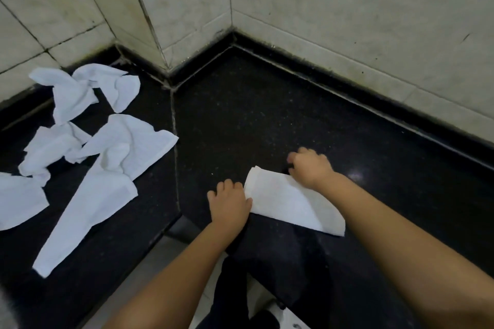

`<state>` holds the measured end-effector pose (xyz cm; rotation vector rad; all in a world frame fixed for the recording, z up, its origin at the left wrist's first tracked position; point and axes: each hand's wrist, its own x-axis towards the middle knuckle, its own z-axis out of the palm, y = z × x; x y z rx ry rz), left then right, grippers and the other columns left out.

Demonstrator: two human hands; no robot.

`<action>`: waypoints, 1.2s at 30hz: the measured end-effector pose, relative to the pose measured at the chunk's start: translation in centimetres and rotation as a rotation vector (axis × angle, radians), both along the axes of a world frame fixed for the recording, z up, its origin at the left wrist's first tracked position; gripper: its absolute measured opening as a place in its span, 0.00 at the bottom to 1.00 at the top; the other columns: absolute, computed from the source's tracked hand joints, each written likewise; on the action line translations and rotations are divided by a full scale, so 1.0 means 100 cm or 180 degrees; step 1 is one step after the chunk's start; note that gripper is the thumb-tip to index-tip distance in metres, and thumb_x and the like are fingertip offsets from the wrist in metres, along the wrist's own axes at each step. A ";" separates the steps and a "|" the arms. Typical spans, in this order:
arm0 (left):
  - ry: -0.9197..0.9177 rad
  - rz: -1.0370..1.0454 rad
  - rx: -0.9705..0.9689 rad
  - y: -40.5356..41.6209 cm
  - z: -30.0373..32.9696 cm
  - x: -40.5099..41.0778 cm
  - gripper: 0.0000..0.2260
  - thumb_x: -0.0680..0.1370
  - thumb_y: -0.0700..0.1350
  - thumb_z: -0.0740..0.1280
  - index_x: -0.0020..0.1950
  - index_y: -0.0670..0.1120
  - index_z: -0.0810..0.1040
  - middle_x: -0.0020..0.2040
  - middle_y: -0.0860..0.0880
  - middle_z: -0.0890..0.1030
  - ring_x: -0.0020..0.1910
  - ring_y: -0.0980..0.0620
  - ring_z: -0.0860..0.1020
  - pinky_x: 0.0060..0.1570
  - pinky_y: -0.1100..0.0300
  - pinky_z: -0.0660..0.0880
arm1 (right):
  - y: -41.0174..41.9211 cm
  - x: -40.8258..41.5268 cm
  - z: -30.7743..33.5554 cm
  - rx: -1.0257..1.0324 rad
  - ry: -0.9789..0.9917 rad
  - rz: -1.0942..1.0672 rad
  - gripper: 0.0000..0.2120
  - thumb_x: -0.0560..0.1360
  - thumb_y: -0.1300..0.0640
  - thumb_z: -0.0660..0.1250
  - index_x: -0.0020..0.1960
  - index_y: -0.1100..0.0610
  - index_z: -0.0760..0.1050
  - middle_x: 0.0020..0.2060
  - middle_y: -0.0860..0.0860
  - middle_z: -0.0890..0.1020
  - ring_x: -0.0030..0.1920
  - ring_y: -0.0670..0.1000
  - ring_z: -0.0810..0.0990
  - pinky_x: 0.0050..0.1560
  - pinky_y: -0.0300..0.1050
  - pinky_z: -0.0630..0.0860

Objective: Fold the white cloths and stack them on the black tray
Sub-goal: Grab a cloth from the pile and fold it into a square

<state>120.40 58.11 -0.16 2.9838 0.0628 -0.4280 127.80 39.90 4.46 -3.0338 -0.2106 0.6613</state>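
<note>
Head view: I've got both hands down on one folded cloth (291,201) lying on the black desk (267,115), right in front of me. The left hand (230,201) sits at the cloth's near-left edge, fingers (227,186) curled over it and holding that edge down. The right hand (310,167) is at the far-right corner, fingers (294,157) curled and pinching there. The cloth's long axis runs from upper left down to lower right, so it lies between the two hands, each already touching it; neither is nearer than the other. I judge the next fold goes across that long axis, one end carried over to the other.

Off to the left, well apart, the unfolded cloths (88,136) lie crumpled on the desk, one long piece (88,211) stretched out toward me. That pile is closer to my left hand.

As for containers: I can't pick out a black tray against this dark surface, and no stack shows anywhere yet.
</note>
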 end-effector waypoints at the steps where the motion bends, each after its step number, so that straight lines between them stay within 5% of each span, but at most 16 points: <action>1: -0.0025 0.0019 -0.0042 0.001 0.000 0.000 0.15 0.79 0.53 0.59 0.61 0.46 0.72 0.60 0.47 0.72 0.61 0.47 0.69 0.58 0.51 0.66 | 0.015 0.002 -0.001 0.0418 0.0029 0.0199 0.19 0.79 0.56 0.59 0.70 0.52 0.66 0.66 0.56 0.69 0.65 0.57 0.69 0.64 0.54 0.66; 7: -0.0314 -0.0031 -0.0102 0.029 -0.001 0.007 0.11 0.80 0.47 0.58 0.62 0.49 0.71 0.60 0.48 0.73 0.60 0.48 0.70 0.57 0.53 0.66 | 0.065 0.014 -0.021 0.0778 0.0353 0.0910 0.21 0.79 0.56 0.60 0.71 0.48 0.65 0.68 0.53 0.67 0.68 0.54 0.66 0.68 0.52 0.65; 16: -0.0362 -0.0258 -0.0175 0.079 0.003 0.048 0.09 0.79 0.44 0.57 0.58 0.50 0.71 0.58 0.50 0.74 0.59 0.48 0.70 0.59 0.53 0.63 | 0.093 0.046 -0.029 0.0967 0.0360 0.0972 0.04 0.77 0.57 0.62 0.51 0.50 0.71 0.54 0.50 0.73 0.53 0.50 0.73 0.50 0.41 0.67; 19: -0.0333 -0.0202 -0.0490 0.084 0.007 0.054 0.06 0.79 0.42 0.58 0.54 0.50 0.70 0.54 0.50 0.75 0.57 0.49 0.71 0.57 0.55 0.64 | 0.094 0.048 -0.030 0.1062 0.0429 0.0866 0.10 0.77 0.57 0.63 0.58 0.50 0.70 0.56 0.50 0.73 0.53 0.49 0.72 0.52 0.42 0.70; 21: -0.0240 -0.0111 -0.0763 0.084 0.007 0.056 0.09 0.79 0.41 0.58 0.57 0.50 0.70 0.55 0.50 0.75 0.57 0.49 0.71 0.58 0.54 0.65 | 0.091 0.047 -0.034 0.0971 0.0456 0.0919 0.15 0.77 0.55 0.62 0.64 0.49 0.69 0.58 0.50 0.71 0.58 0.50 0.71 0.57 0.45 0.71; 25: -0.0061 0.0089 -0.0989 0.082 0.009 0.054 0.19 0.80 0.42 0.58 0.71 0.47 0.65 0.60 0.48 0.74 0.61 0.48 0.71 0.63 0.51 0.67 | 0.090 0.043 -0.034 0.1102 0.0257 0.0944 0.06 0.77 0.57 0.62 0.53 0.50 0.72 0.53 0.49 0.70 0.54 0.49 0.70 0.54 0.42 0.69; 30: -0.0220 0.0561 -0.1636 0.076 0.024 0.048 0.07 0.78 0.44 0.62 0.53 0.47 0.77 0.50 0.49 0.74 0.52 0.50 0.73 0.53 0.55 0.73 | 0.081 0.043 -0.010 0.1836 0.0078 0.0591 0.08 0.76 0.61 0.63 0.44 0.48 0.69 0.43 0.44 0.72 0.46 0.46 0.73 0.41 0.33 0.67; 36: -0.0470 0.0266 -0.2448 0.043 0.058 0.015 0.02 0.78 0.45 0.64 0.47 0.47 0.75 0.46 0.50 0.77 0.45 0.53 0.76 0.46 0.59 0.75 | 0.041 0.018 0.023 0.2067 -0.0158 0.0438 0.05 0.76 0.60 0.64 0.47 0.51 0.74 0.47 0.46 0.74 0.49 0.44 0.73 0.46 0.33 0.70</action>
